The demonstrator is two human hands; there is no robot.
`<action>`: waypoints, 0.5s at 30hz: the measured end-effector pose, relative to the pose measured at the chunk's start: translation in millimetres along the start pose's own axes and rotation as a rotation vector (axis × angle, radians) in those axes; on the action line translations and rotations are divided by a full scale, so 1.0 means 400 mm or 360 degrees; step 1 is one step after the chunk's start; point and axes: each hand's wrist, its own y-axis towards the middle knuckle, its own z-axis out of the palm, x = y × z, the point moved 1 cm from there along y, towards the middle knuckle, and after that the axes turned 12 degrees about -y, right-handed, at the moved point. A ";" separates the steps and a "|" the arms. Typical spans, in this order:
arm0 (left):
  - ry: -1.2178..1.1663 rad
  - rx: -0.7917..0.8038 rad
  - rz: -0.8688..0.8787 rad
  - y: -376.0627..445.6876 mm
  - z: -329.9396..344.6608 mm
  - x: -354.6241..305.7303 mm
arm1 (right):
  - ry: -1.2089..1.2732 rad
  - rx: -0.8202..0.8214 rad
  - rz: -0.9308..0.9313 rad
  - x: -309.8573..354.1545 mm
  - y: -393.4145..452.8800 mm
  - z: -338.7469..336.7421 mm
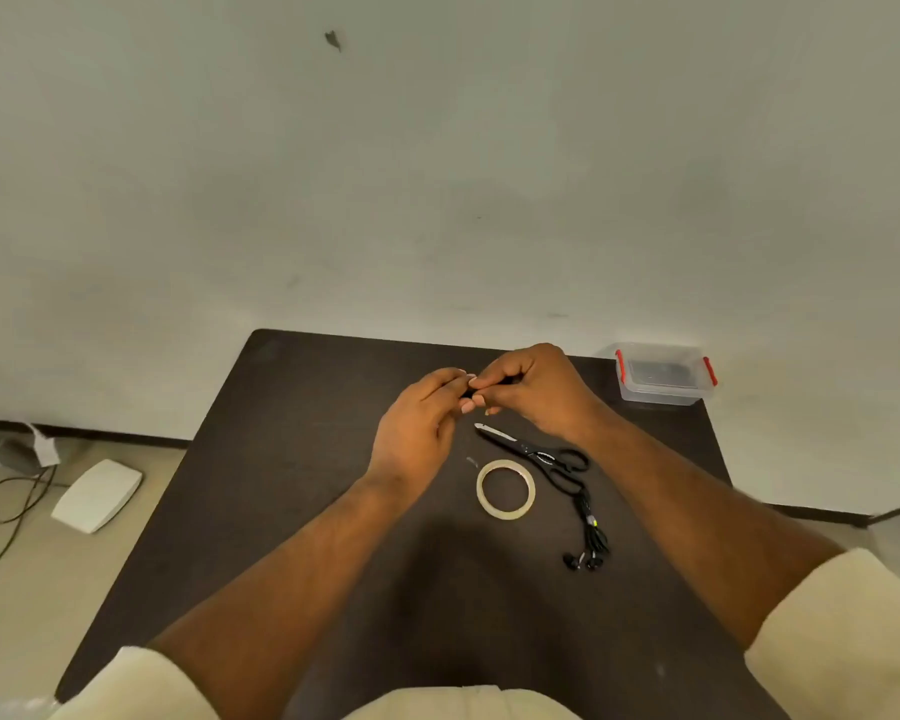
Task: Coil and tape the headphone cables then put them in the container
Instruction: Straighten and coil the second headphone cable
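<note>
While both hands (481,402) pinch a small black cable bundle (471,393), taped black earphone coil (591,532) lies beside scissors (539,452)

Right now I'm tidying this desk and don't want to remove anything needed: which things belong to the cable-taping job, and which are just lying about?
Belong to the job:
- black cable pinched between left hand and right hand
- tape roll
- scissors
- bundled earphones
- clear container

Just lying about:
- white flat device on the floor
- loose floor cable
</note>
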 end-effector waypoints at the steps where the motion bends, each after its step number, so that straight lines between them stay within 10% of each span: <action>1: 0.0020 0.0053 -0.0042 -0.002 0.007 0.007 | 0.0014 0.0033 0.0009 -0.008 0.003 0.003; 4: 0.0179 0.0352 -0.0182 0.009 0.025 0.036 | 0.0027 0.0121 0.0026 -0.029 0.026 0.003; 9: -0.1170 0.0393 -0.0919 0.020 0.026 0.015 | 0.0036 0.0237 0.0041 -0.054 0.075 0.006; 15: -0.1854 0.0559 -0.1496 0.033 0.028 0.037 | 0.0088 0.0419 0.0044 -0.097 0.106 0.006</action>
